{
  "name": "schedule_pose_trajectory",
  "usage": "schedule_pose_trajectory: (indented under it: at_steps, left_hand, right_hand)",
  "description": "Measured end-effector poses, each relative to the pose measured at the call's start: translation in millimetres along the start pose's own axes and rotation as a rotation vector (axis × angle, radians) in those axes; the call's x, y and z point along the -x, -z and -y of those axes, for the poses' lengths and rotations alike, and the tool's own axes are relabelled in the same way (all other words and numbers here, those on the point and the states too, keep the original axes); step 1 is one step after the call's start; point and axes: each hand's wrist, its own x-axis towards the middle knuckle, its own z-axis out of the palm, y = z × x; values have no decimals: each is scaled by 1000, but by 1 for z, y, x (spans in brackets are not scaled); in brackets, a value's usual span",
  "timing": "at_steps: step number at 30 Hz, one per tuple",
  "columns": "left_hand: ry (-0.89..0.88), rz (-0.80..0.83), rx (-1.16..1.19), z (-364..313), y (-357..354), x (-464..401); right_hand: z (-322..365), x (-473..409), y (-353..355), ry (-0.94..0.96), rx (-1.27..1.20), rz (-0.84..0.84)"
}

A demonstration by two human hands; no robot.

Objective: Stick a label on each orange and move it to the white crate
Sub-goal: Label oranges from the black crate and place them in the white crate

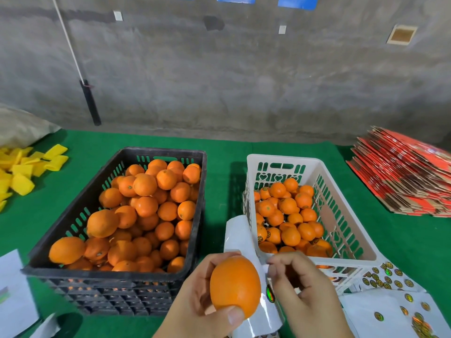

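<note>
Dozens of unlabelled oranges still fill the black crate (195, 157), while the white crate (314, 164) holds perhaps half as many stickered ones. Left hand (195, 293) cups a bare orange (235, 285) before the crates; right hand (300, 289) pinches the sticker backing strip (240, 230), apparently peeling a label.

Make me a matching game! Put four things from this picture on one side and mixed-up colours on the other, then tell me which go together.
Things:
1. crate full of unlabelled oranges
2. crate with labelled oranges
3. table cover
4. stack of flat cartons

Colours:
A. green
B. red
C. black
D. white

Pairs: 1-C, 2-D, 3-A, 4-B.

Bonus: the left hand holds an orange, and the right hand picks at a sticker sheet.
</note>
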Motion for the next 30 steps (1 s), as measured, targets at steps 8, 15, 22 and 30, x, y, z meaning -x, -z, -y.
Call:
schedule_pose_trajectory:
  at_steps: [8,15,22,30]
  left_hand:
    - [39,-28,104,6,-2,-4]
    - [103,-93,309,13,-3,-8]
    - [73,-55,493,9,-14,-12]
    - [10,-113,43,20,6,-16]
  right_hand:
    - [22,12,-5,475,157,-202]
    - [19,16,-14,531,428,-20]
    - [22,4,-2,538,295,-71]
    - [-1,-51,53,-98,31,-135]
